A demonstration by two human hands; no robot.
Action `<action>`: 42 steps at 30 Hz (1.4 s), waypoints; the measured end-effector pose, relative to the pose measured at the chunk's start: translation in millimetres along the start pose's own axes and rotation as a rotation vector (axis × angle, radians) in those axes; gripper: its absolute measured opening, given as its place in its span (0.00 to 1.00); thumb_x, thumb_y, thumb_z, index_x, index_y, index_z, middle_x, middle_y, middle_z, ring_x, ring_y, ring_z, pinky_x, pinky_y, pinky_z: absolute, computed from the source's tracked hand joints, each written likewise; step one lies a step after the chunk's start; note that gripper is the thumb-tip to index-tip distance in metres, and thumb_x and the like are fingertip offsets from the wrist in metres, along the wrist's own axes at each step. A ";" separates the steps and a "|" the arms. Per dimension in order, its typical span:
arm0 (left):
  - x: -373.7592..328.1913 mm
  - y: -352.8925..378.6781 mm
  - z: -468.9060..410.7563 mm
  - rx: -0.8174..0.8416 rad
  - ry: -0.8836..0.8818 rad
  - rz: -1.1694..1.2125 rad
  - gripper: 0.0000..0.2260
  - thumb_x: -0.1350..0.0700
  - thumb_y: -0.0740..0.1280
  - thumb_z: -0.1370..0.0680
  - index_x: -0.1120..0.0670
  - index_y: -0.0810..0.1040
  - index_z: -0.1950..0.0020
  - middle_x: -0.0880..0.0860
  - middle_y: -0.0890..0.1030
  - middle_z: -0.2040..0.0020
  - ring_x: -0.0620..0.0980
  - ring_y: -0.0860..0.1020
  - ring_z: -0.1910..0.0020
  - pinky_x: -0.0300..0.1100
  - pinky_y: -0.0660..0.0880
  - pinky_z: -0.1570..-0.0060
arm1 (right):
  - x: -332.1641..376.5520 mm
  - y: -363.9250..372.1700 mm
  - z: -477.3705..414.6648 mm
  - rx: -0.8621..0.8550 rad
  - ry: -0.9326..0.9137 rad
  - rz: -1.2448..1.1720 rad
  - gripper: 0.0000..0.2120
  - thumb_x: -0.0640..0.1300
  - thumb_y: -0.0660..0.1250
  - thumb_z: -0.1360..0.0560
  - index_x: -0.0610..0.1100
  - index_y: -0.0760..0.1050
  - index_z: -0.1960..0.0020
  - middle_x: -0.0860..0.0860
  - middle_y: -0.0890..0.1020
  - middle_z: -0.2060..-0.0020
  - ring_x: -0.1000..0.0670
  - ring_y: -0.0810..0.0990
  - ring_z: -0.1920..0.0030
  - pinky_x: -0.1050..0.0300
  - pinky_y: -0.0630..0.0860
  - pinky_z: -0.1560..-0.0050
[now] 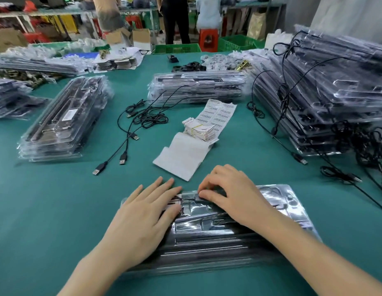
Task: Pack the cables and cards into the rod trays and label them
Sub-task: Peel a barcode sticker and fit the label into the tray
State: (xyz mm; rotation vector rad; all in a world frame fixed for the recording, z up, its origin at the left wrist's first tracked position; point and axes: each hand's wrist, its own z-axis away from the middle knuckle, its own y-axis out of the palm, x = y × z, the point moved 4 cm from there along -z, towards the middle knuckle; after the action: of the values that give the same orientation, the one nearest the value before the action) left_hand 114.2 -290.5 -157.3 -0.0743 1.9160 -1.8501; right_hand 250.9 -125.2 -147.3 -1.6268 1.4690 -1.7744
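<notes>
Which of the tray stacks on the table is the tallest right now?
The stack on the right, with black cables draped over it; the left stack and centre stack are much lower.

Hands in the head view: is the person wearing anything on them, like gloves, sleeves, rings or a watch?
The left hand and right hand are bare: no gloves, rings, watch or wristband show. Both forearms are uncovered down to the frame edge, so no sleeve is in view.
</notes>
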 end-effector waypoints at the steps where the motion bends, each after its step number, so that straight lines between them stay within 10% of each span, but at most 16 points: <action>1: -0.1 -0.1 0.1 0.000 -0.002 0.005 0.29 0.32 0.38 0.21 0.33 0.57 0.21 0.29 0.48 0.21 0.28 0.36 0.24 0.31 0.31 0.28 | 0.3 0.3 0.5 -0.009 -0.003 0.011 0.07 0.58 0.69 0.23 0.56 0.82 0.53 0.59 0.77 0.57 0.58 0.70 0.52 0.51 0.70 0.45; 7: -2.3 0.5 0.4 0.000 -0.005 -0.031 0.27 0.34 0.37 0.20 0.31 0.54 0.21 0.27 0.44 0.22 0.30 0.33 0.24 0.33 0.33 0.26 | 0.4 0.8 -2.1 -0.014 0.015 0.013 0.09 0.59 0.68 0.23 0.56 0.82 0.55 0.59 0.78 0.58 0.58 0.71 0.53 0.52 0.71 0.46; 12: -6.0 -5.0 -0.9 -0.047 0.025 -0.043 0.30 0.32 0.38 0.21 0.34 0.65 0.23 0.33 0.56 0.22 0.38 0.52 0.22 0.40 0.53 0.23 | -0.1 1.6 0.8 -0.057 0.001 0.017 0.09 0.59 0.68 0.23 0.56 0.82 0.55 0.60 0.78 0.59 0.58 0.71 0.53 0.55 0.72 0.49; 15: -11.3 -10.1 -6.3 -0.146 0.060 0.035 0.22 0.34 0.52 0.20 0.39 0.79 0.36 0.36 0.70 0.41 0.41 0.68 0.38 0.43 0.71 0.40 | 0.2 2.3 -0.2 -0.062 -0.008 0.040 0.10 0.60 0.68 0.22 0.56 0.82 0.54 0.59 0.78 0.59 0.58 0.70 0.54 0.53 0.72 0.49; 22: -16.9 -7.8 -12.3 -0.307 0.034 0.032 0.10 0.40 0.58 0.20 0.38 0.78 0.51 0.35 0.74 0.54 0.38 0.71 0.50 0.31 0.64 0.66 | -1.7 3.1 0.2 -0.024 -0.017 0.026 0.09 0.60 0.65 0.21 0.57 0.80 0.52 0.59 0.76 0.58 0.58 0.70 0.52 0.57 0.71 0.49; 32: -20.1 -10.8 -13.8 -0.274 0.034 0.071 0.03 0.49 0.68 0.19 0.42 0.79 0.52 0.37 0.74 0.56 0.41 0.73 0.53 0.36 0.68 0.58 | -37.8 -36.8 -64.5 -0.215 0.380 -0.074 0.06 0.56 0.67 0.21 0.55 0.79 0.48 0.59 0.80 0.57 0.55 0.79 0.56 0.55 0.74 0.55; 42: -14.0 -48.3 -66.5 -0.188 0.001 0.184 0.07 0.44 0.70 0.22 0.41 0.80 0.45 0.39 0.76 0.47 0.42 0.74 0.46 0.46 0.72 0.42 | -29.8 -20.6 -97.8 -0.209 0.395 0.171 0.16 0.60 0.73 0.28 0.51 0.75 0.49 0.55 0.81 0.56 0.48 0.78 0.55 0.54 0.67 0.60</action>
State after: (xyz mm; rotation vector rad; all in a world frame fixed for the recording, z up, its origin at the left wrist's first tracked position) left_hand 88.6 -227.9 -108.5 0.0409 2.0200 -1.5499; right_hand 182.5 -48.5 -129.2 -1.2338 1.9610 -1.9746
